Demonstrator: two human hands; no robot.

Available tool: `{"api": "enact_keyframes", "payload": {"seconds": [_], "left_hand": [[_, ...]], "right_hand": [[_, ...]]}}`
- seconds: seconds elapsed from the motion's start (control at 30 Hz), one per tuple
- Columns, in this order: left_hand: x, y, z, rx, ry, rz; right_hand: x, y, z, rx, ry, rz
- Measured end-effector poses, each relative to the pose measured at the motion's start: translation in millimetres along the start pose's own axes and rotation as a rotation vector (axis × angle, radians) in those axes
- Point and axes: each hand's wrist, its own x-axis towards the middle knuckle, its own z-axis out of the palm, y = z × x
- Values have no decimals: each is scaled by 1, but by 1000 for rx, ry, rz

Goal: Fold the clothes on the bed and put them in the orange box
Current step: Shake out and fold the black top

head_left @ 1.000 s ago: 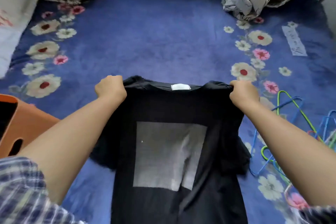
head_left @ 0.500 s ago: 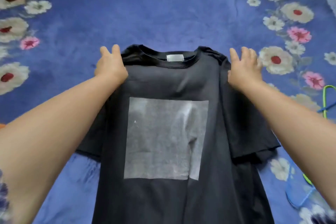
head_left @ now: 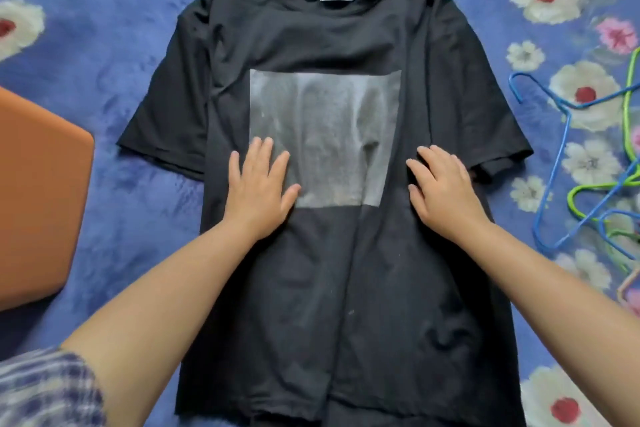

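Note:
A black T-shirt [head_left: 332,31] with a grey square patch lies spread flat on the blue flowered bed cover, collar away from me, both sleeves out to the sides. My left hand [head_left: 259,189] rests flat on the shirt at the lower left corner of the patch, fingers straight and spread. My right hand [head_left: 443,187] presses flat on the shirt just right of the patch. Part of the orange box [head_left: 38,198] shows at the left edge, beside the left sleeve.
Blue and green wire hangers [head_left: 568,163] lie tangled on the bed cover [head_left: 114,28] at the right, close to the right sleeve. My plaid sleeve [head_left: 45,392] fills the bottom left corner.
My hands let go of the shirt's shoulders and slid down to its middle, now lying flat on it. The shirt went from held up to spread on the bed.

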Motion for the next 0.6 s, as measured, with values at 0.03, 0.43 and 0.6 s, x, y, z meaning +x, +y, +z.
{"api": "enact_keyframes", "payload": {"seconds": [0.03,0.43,0.6], "left_hand": [[-19,2,7,-17,-17,84],[-190,3,61,273,-111,590],[-226,4,67,68,-15,168]], "right_hand": [[-20,-3,0,3,-22,-37],[-200,-49,2,-142,-345,-366],[-215,-63,5,-94,-195,-315]]}}
